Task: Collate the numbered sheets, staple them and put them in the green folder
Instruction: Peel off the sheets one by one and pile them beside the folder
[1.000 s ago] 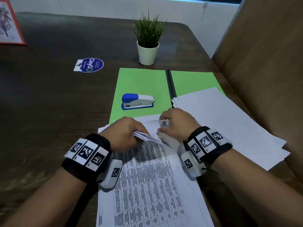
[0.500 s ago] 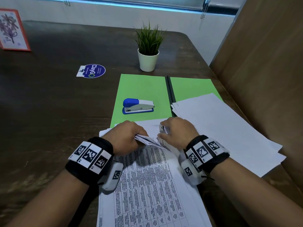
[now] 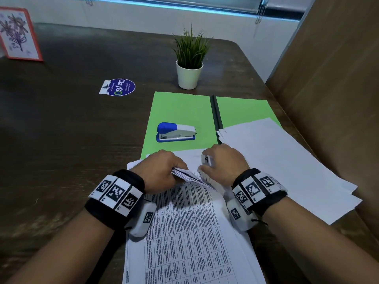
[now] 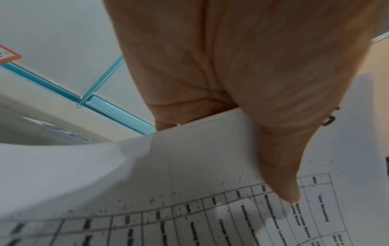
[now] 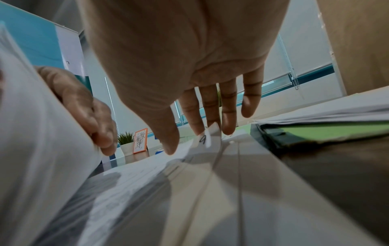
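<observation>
While the thin, limp numbered sheets [image 3: 184,222] lay on the counter [image 3: 61,140], their lifted corners were gripped by the left hand [image 3: 162,171] and a corner marked 9 was pinched by the right hand [image 3: 223,165], corner edges being judged the best hold.

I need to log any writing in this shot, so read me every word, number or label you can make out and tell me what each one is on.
"ClayGO": on the round blue sticker on the table; its smaller print is too small to read.
"9": handwritten on the lifted sheet corner at the right hand.
Printed table on the sheets that the left hand grips: too small and blurred to read.
Wrist-band markers: coded patterns, tiny labels unreadable.
Framed picture: a drawing, no readable words.
</observation>
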Available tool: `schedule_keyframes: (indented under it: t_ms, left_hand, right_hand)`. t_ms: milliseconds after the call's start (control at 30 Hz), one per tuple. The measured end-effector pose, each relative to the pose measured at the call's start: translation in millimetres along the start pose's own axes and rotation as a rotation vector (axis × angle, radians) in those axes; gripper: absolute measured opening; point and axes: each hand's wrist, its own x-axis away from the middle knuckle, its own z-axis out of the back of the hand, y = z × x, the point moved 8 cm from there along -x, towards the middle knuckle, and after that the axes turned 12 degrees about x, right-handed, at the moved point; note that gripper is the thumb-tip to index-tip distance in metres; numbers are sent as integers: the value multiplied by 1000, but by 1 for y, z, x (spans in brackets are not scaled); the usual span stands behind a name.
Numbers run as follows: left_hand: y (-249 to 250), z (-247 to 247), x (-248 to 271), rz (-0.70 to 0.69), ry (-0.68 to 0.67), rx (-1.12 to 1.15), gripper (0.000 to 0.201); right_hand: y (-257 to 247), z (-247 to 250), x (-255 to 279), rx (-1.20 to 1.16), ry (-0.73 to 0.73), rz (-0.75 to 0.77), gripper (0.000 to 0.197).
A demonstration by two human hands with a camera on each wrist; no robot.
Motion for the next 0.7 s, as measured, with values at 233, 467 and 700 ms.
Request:
schedule_keyframes:
  t_ms: [233,467,700]
  left_hand:
    - [0,0,0,8,-5,3,11]
    - [2,1,1,11,5,3,12]
    - [6,14,4,-5,46,76,26]
  right_hand:
    - [0,-2,4,11,13,37,35]
    - [5,6,8,-302,14,-36,11]
    - [5,-6,52,-546,-425,-91,27]
